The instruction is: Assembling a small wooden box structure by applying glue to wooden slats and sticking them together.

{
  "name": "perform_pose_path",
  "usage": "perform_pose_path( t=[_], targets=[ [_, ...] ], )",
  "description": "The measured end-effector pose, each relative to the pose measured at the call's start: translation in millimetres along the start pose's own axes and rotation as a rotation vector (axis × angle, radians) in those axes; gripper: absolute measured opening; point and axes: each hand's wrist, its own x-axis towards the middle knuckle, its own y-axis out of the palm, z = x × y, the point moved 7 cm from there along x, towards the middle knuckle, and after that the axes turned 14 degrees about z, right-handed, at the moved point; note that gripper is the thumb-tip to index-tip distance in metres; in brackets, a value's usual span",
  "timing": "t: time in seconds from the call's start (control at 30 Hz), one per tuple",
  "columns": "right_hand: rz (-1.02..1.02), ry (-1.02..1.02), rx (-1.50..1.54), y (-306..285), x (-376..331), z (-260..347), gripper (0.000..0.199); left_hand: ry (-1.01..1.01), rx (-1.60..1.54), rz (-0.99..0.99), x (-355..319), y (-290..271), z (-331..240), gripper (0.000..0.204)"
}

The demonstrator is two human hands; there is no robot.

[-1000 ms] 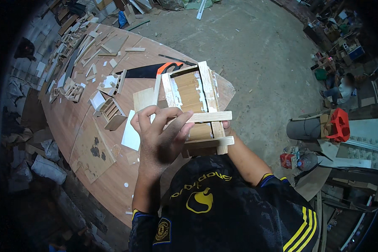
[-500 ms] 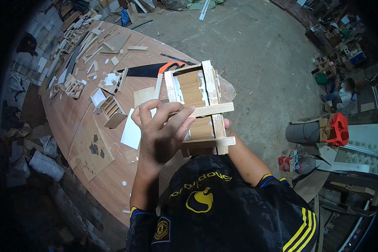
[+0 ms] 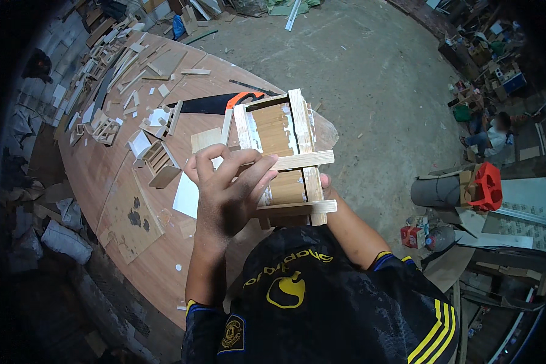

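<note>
A small wooden box frame (image 3: 299,122), with a brown panel inside and white smears along its edges, is held up in front of my chest. Across its middle lies a short pale wood strip (image 3: 309,159), whose right end juts past the frame's side. The thumb and forefinger of my left hand (image 3: 225,194) pinch the strip's left end; the other fingers are bent and raised. My right hand (image 3: 326,181) supports the frame from its right side and underneath. Only a fingertip and part of that hand show; the frame hides the rest.
A plywood table (image 3: 112,170) on the left bears a handsaw (image 3: 203,104) with an orange-and-black handle, small wooden assemblies (image 3: 162,162), a white sheet (image 3: 185,197) and scattered offcuts. A grey bin (image 3: 435,192) stands at right. A person (image 3: 496,136) sits farther off.
The frame and both hands have shifted very slightly left in the picture, along with the surroundings. My left hand keeps its pinch on the strip.
</note>
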Motion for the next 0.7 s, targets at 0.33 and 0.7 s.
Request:
perform_pose_path(
  t=[0.33, 0.7],
  targets=[
    [0.019, 0.012, 0.019, 2, -1, 2, 0.126, 0.007, -0.027, -0.021, 0, 1, 1, 0.034],
    [0.053, 0.033, 0.049, 10, -8, -2, 0.126, -0.062, -0.145, -0.064, -1, -22, 11, 0.039]
  ],
)
